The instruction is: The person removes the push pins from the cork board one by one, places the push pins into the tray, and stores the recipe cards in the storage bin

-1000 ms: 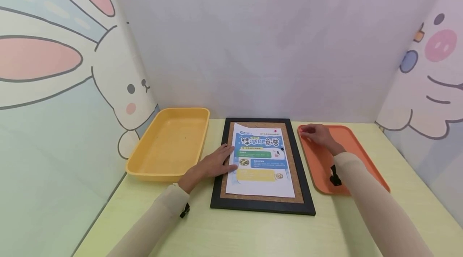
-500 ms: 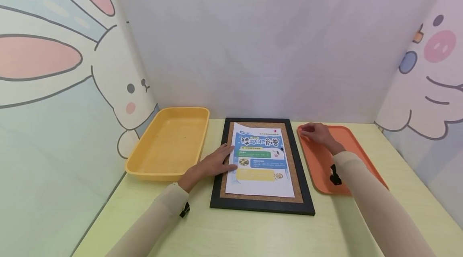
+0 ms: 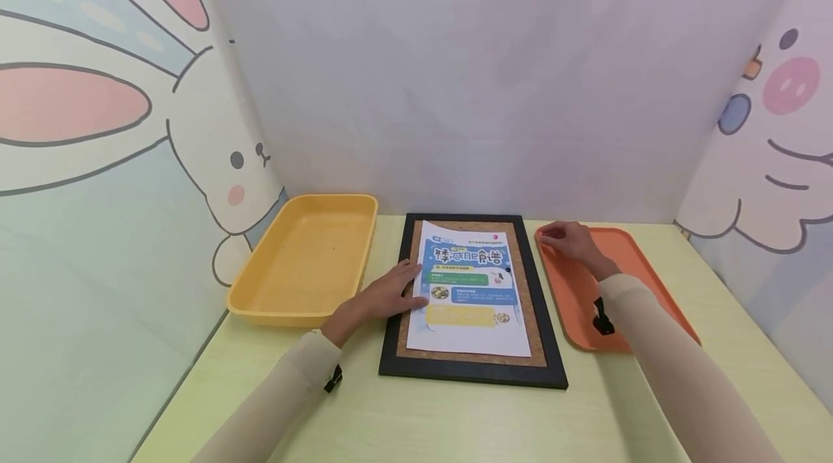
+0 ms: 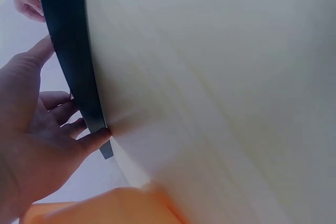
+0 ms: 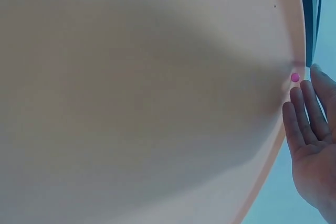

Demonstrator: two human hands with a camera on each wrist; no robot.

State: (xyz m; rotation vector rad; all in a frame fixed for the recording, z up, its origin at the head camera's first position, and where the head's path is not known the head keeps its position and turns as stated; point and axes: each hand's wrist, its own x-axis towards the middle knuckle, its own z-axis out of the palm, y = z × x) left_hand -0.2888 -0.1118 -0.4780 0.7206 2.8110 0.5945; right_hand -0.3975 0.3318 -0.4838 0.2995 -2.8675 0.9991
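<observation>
A printed sheet (image 3: 468, 289) with blue, green and yellow blocks lies on a cork board (image 3: 535, 333) in a black frame (image 3: 475, 372). My left hand (image 3: 387, 292) rests with spread fingers over the frame's left side and the sheet's left edge. In the left wrist view, fingers of my left hand (image 4: 42, 124) touch the dark frame (image 4: 73, 51). At the far left corner of the orange tray (image 3: 625, 246) is my right hand (image 3: 575, 242). A small round pink piece (image 5: 295, 77) lies just beyond the nearly straight fingertips of my right hand (image 5: 315, 140).
A yellow tray (image 3: 309, 257) stands to the left of the board. A small red spot (image 3: 495, 236) shows near the sheet's top right, and a small dark dot (image 3: 508, 270) at its right edge. Pale walls with cartoon animals bound the light wooden table (image 3: 455, 427).
</observation>
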